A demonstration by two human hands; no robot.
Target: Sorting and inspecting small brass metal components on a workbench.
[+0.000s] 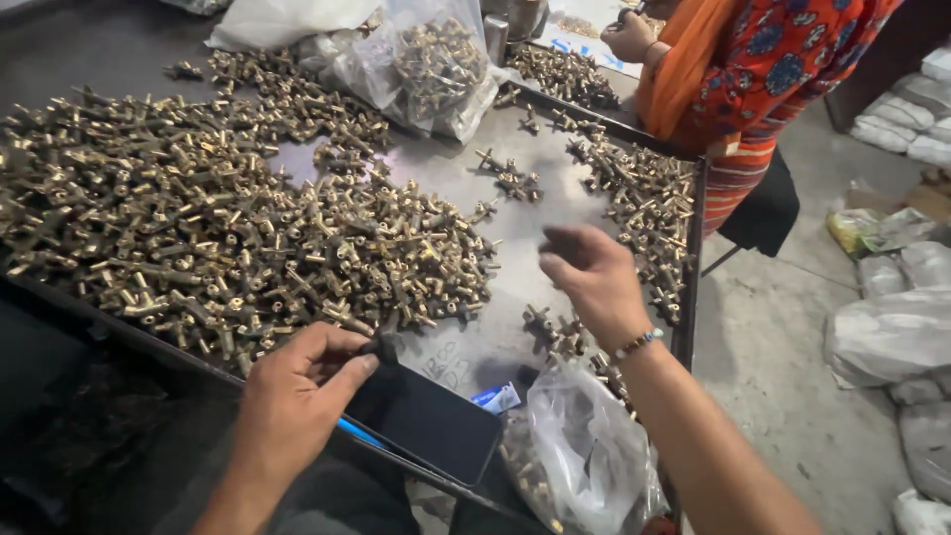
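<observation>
The person is sitting at a metal bench (555, 213) covered with small brass fittings. The main heap (208, 228) is lying to the left and centre; a thinner scatter (644, 208) is running along the right edge, and a small cluster (555, 332) is sitting just below the right hand.

The left hand (292, 396) is resting at the near edge of the bench, thumb and fingers pinched together on a small dark part (384, 347) at the fringe of the heap. What exactly that part is cannot be told. A dark phone (426, 421) is lying flat just beside this hand.

The right hand (589, 277) is hovering above bare metal, fingers curled loosely inward and blurred; whether it is carrying a fitting cannot be told. An open clear bag (584, 446) holding fittings is hanging just below its wrist, at the bench corner.

Judgement: the work in hand appears to be sorting, one fitting gripped left while the right is moving between bench and bag. The next move calls for a clean single pick without dragging neighbouring pieces.

A second bag (436, 64) of fittings is lying at the far side. A co-worker (763, 69) in patterned clothing is working at the far right corner.
</observation>
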